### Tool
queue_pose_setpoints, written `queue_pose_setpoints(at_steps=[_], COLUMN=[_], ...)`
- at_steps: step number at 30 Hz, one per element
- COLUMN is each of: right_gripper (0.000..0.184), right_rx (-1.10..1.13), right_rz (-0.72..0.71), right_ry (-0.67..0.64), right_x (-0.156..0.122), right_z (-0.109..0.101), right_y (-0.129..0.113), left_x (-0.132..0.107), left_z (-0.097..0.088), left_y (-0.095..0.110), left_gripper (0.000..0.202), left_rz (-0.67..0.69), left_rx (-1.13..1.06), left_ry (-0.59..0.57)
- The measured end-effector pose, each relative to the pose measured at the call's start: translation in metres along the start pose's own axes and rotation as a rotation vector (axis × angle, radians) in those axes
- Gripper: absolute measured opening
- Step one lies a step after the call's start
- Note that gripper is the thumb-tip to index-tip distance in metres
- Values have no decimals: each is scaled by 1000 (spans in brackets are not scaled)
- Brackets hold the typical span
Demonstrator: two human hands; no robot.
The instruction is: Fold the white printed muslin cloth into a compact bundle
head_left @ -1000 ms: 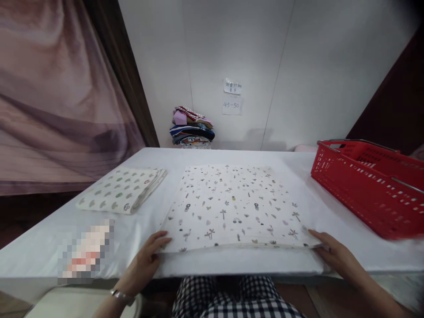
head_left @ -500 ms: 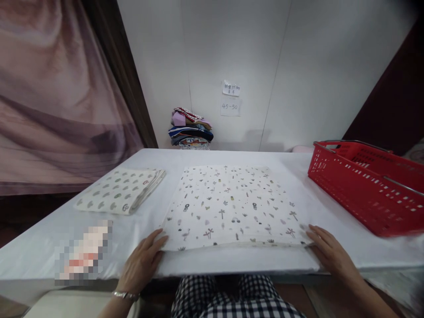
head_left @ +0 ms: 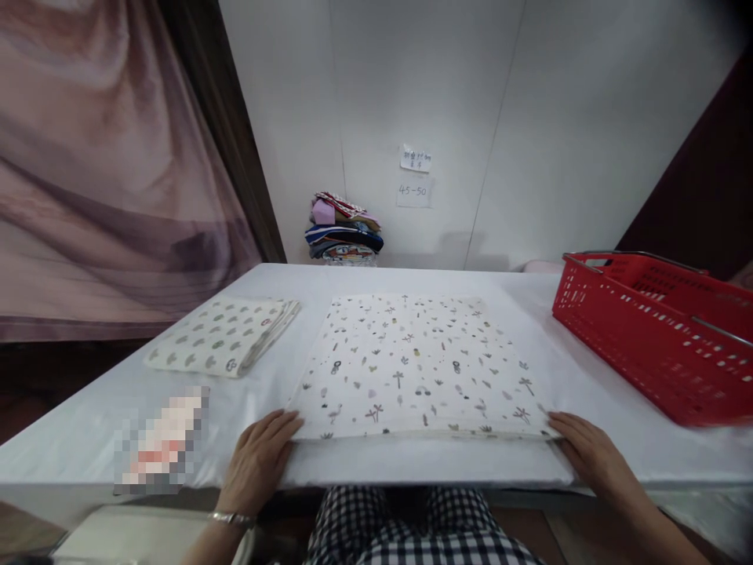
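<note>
A white cloth (head_left: pixel 412 369) printed with small palm trees, flamingos and rainbows lies flat in front of me, its near edge showing more than one layer. At its near left corner, my left hand (head_left: pixel 262 451) rests palm down, fingers stretched out and fingertips touching the fabric. My right hand (head_left: pixel 585 443) touches the near right corner with its extended fingers. Both thumbs are mostly hidden. Further left lies a folded cream cloth (head_left: pixel 217 337) with a grey-green mushroom-like print, apart from both hands.
A red plastic basket (head_left: pixel 635 337) with metal handles stands on the right of the white-covered table (head_left: pixel 471 463). A blurred-out item (head_left: pixel 161 439) lies at front left. Beyond the far edge is a stack of folded fabrics (head_left: pixel 344 227). Paper notes (head_left: pixel 415 191) hang on the wall.
The view has shifted slightly, so everything sits a little further right. My hands stay at the cloth's near corners, the left fingertips a little further onto it. The cloth remains flat.
</note>
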State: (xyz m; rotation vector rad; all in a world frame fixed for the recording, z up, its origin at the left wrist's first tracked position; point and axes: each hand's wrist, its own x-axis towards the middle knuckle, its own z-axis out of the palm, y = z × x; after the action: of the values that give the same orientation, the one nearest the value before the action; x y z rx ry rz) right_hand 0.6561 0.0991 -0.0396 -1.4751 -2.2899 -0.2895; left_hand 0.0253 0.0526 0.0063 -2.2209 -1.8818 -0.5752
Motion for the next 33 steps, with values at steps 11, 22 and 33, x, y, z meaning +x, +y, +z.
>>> queue_pose_setpoints(at_steps=[11, 22, 33], right_gripper=[45, 46, 55], right_rx=[-116, 368, 438], right_rz=[-46, -64, -118], right_ry=[-95, -225, -397], right_x=[25, 65, 175], right_z=[-11, -14, 6], right_y=[-29, -124, -215], left_x=[3, 20, 43], left_z=[3, -11, -6], left_y=[0, 20, 20], left_gripper=[37, 45, 69], left_rz=[-69, -807, -1126], left_rx=[-19, -447, -812], left_ry=[-57, -66, -91])
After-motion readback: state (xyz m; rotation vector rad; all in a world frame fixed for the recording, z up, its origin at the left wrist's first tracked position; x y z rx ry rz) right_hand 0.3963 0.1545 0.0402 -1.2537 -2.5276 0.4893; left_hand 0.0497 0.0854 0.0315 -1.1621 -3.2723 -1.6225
